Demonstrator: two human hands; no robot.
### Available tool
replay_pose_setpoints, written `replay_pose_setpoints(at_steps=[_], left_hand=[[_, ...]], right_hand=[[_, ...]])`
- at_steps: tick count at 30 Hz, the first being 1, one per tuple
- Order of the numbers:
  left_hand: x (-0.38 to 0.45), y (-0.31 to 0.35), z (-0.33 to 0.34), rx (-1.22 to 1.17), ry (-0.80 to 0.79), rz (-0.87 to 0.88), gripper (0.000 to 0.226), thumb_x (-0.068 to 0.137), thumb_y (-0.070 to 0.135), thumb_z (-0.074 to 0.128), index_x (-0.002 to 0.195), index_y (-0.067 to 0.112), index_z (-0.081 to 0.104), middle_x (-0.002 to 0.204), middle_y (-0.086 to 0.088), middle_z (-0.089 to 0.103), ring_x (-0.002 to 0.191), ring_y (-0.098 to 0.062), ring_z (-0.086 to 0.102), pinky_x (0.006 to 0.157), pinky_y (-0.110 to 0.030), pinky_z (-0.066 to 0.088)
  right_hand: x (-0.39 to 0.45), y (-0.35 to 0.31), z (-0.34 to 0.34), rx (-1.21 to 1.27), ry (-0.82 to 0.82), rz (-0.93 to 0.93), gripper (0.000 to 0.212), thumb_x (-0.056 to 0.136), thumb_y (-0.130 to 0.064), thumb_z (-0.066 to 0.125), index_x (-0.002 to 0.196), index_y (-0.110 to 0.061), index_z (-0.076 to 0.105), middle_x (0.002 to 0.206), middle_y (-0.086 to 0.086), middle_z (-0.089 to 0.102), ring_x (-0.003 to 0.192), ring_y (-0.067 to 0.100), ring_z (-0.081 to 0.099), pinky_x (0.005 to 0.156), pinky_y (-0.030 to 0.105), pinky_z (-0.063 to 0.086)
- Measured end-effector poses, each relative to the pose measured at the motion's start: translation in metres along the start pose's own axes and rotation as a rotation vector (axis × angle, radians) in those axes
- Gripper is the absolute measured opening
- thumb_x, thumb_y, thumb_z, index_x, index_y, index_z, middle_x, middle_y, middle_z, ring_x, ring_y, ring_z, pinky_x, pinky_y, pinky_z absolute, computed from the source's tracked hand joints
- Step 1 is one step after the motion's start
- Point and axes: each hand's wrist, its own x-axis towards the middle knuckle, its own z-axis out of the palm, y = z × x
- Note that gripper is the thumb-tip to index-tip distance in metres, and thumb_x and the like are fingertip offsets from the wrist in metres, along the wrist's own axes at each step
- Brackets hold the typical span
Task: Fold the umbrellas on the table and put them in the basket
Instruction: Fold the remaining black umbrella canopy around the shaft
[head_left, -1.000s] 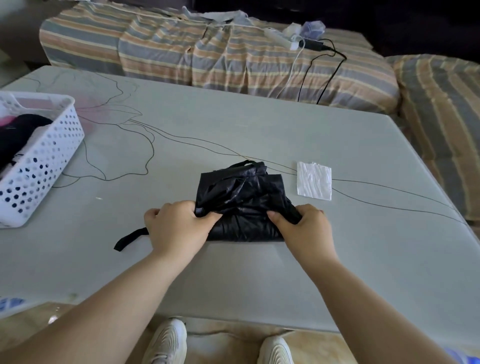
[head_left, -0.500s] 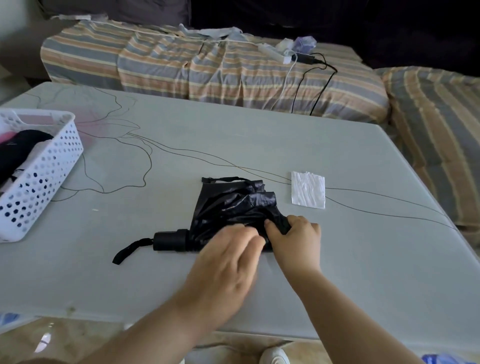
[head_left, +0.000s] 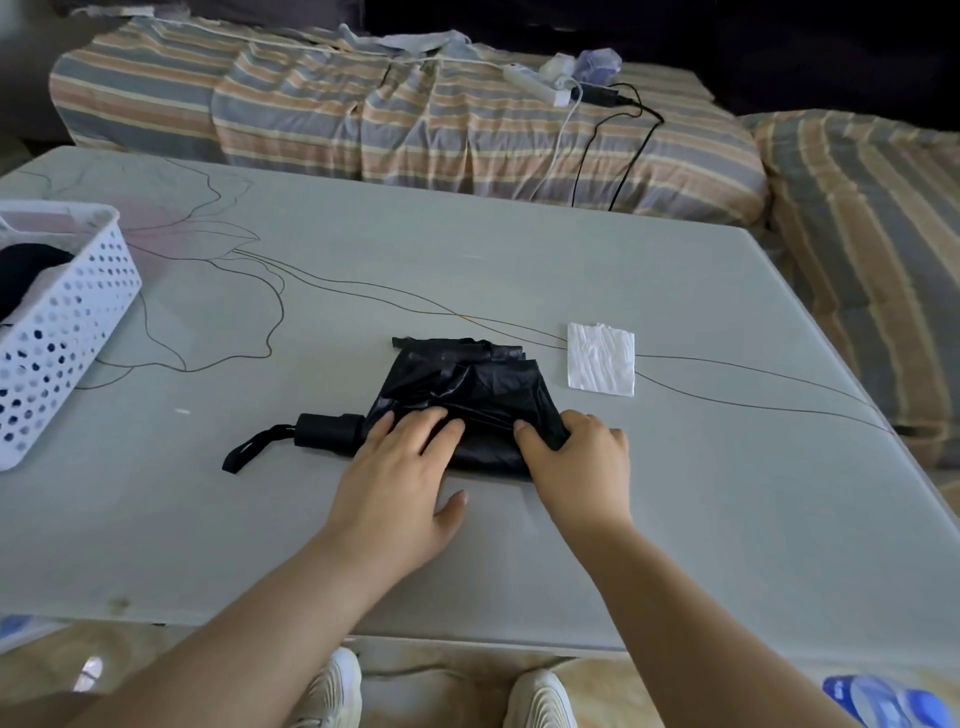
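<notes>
Lying a little below the middle of the frame, the black umbrella (head_left: 467, 400) rests on the grey table (head_left: 675, 519), its canopy bunched in loose folds and its handle (head_left: 328, 434) pointing toward the left with a wrist strap (head_left: 253, 448) trailing off the end. The left hand (head_left: 397, 486) lies flat on the near left part of the canopy, fingers straight and held close together, pressing the cloth down, thumb stretched out to the side over the table. The right hand (head_left: 576, 470) grips the canopy's lower right corner: its thumb lies on top of the fabric and the fingers curl round the edge (their tips are hidden under the hand, so how far they wrap cannot be told).

At the left edge of the frame stands the white perforated basket (head_left: 67, 332), with something dark inside it, well apart from the umbrella. Just right of the canopy lies a white square of crinkled paper (head_left: 601, 358). Across the top of the frame runs a striped sofa (head_left: 311, 104) carrying a white power strip (head_left: 535, 88) and cables.
</notes>
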Motion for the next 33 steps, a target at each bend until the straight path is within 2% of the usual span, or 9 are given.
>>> replay_pose_setpoints(at_steps=[4,7,10,14,18,23,25,28,33], left_hand=[[0.008,-0.006,0.003,-0.021,-0.032,0.006,0.068,0.051,0.034,0.087,0.112,0.010,0.068,0.111,-0.009,0.067,0.102,-0.027,0.066,0.094,-0.050,0.045],[0.011,-0.005,0.002,-0.023,-0.054,0.011,0.062,0.059,0.041,0.074,0.114,0.013,0.068,0.112,-0.007,0.068,0.105,-0.025,0.065,0.097,-0.047,0.044],[0.014,-0.004,0.001,-0.071,-0.057,-0.024,0.058,0.076,0.040,0.046,0.129,0.021,0.057,0.132,0.004,0.056,0.127,-0.017,0.049,0.113,-0.038,0.025],[0.010,-0.012,0.002,-0.058,-0.034,0.043,0.065,0.051,0.025,0.082,0.113,0.013,0.068,0.110,-0.003,0.069,0.104,-0.023,0.067,0.097,-0.042,0.044],[0.012,-0.018,0.000,-0.088,-0.034,0.027,0.063,0.052,0.015,0.081,0.113,0.008,0.066,0.110,-0.005,0.069,0.104,-0.022,0.066,0.096,-0.039,0.046],[0.021,-0.014,-0.003,-0.012,-0.056,-0.040,0.042,0.050,0.005,0.079,0.091,0.006,0.069,0.086,-0.006,0.068,0.073,-0.028,0.065,0.067,-0.032,0.050],[0.024,-0.008,-0.009,0.033,-0.111,-0.081,0.030,0.064,0.011,0.074,0.092,0.009,0.064,0.091,-0.003,0.062,0.076,-0.027,0.060,0.065,-0.028,0.037],[0.033,-0.006,-0.019,0.173,-0.224,-0.103,0.025,0.082,0.024,0.059,0.106,0.017,0.057,0.107,0.002,0.055,0.092,-0.022,0.057,0.068,-0.024,0.030],[0.037,-0.006,-0.040,0.218,-0.286,0.037,0.027,0.084,0.030,0.057,0.093,0.020,0.033,0.103,0.002,0.054,0.093,-0.021,0.058,0.064,-0.027,0.032]], right_hand=[[0.000,-0.002,-0.010,-0.011,0.013,0.007,0.024,0.085,-0.034,0.065,0.093,-0.019,0.048,0.094,-0.002,0.051,0.100,0.026,0.044,0.089,0.035,0.037],[-0.011,-0.019,-0.009,-0.175,0.307,-0.531,0.034,0.073,-0.004,0.066,0.106,-0.011,0.061,0.104,0.008,0.057,0.095,0.027,0.046,0.085,0.034,0.037],[-0.030,-0.031,0.011,-0.210,0.063,-0.833,0.029,0.074,-0.010,0.054,0.100,-0.008,0.068,0.094,0.007,0.061,0.082,0.025,0.058,0.071,0.032,0.051],[-0.018,-0.020,0.012,-0.306,-0.198,-0.655,0.045,0.095,-0.020,0.050,0.139,-0.013,0.045,0.133,0.002,0.045,0.123,0.019,0.043,0.098,0.022,0.036],[-0.012,-0.015,0.006,-0.372,-0.228,-0.602,0.054,0.095,-0.014,0.050,0.146,-0.016,0.035,0.146,-0.002,0.039,0.136,0.015,0.030,0.107,0.021,0.028],[-0.004,-0.008,0.001,-0.533,-0.148,-0.567,0.052,0.085,-0.005,0.053,0.134,-0.018,0.045,0.126,-0.002,0.056,0.119,0.020,0.043,0.091,0.023,0.030],[-0.002,-0.008,0.002,-0.557,-0.116,-0.594,0.045,0.077,-0.004,0.062,0.119,-0.019,0.057,0.106,-0.002,0.064,0.104,0.021,0.052,0.080,0.024,0.033],[0.000,-0.004,0.004,-0.548,-0.031,-0.635,0.045,0.034,-0.010,0.085,0.076,-0.021,0.071,0.058,-0.008,0.060,0.061,0.018,0.058,0.055,0.021,0.041],[-0.006,0.003,-0.005,-0.508,0.100,-0.818,0.046,0.032,-0.007,0.082,0.076,-0.019,0.073,0.061,-0.009,0.062,0.059,0.019,0.057,0.054,0.020,0.040]])
